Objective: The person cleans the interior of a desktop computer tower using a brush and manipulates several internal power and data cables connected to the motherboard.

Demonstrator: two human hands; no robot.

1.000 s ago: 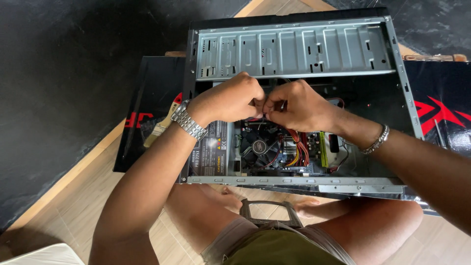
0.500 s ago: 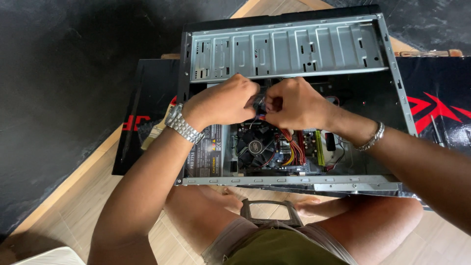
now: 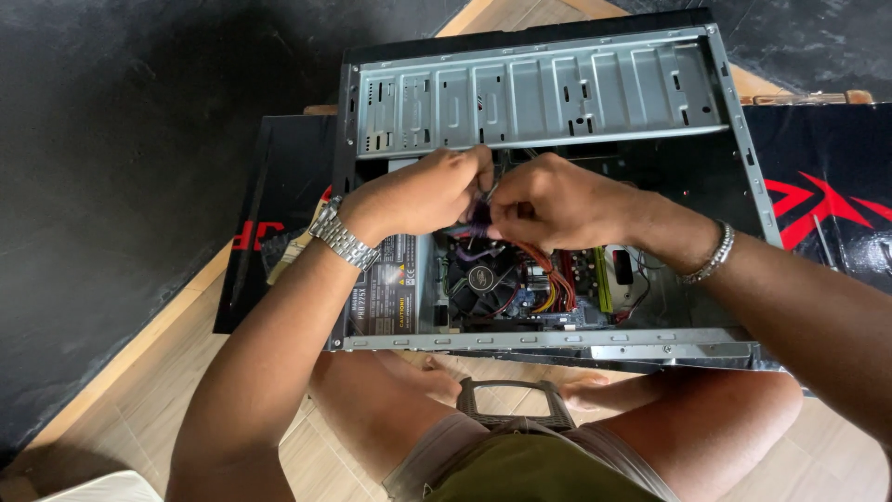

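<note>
Both hands, left hand (image 3: 423, 193) and right hand (image 3: 548, 200), pinch cables (image 3: 478, 228) knuckle-to-knuckle.

Dark mat (image 3: 121, 167): I see it filling the view from 9 to 11 o'clock, black and mottled, with another patch at 1 o'clock.
Wooden floor (image 3: 139, 390): I see pale planks running as a strip from 7 o'clock up toward 12, under everything.
Black board (image 3: 827, 195): I see it at 3 o'clock, flat on the floor, with red graphics; its other end shows at 9 o'clock.
White object (image 3: 102, 488): I see only a corner at 7 o'clock; what it is, I cannot tell.
</note>
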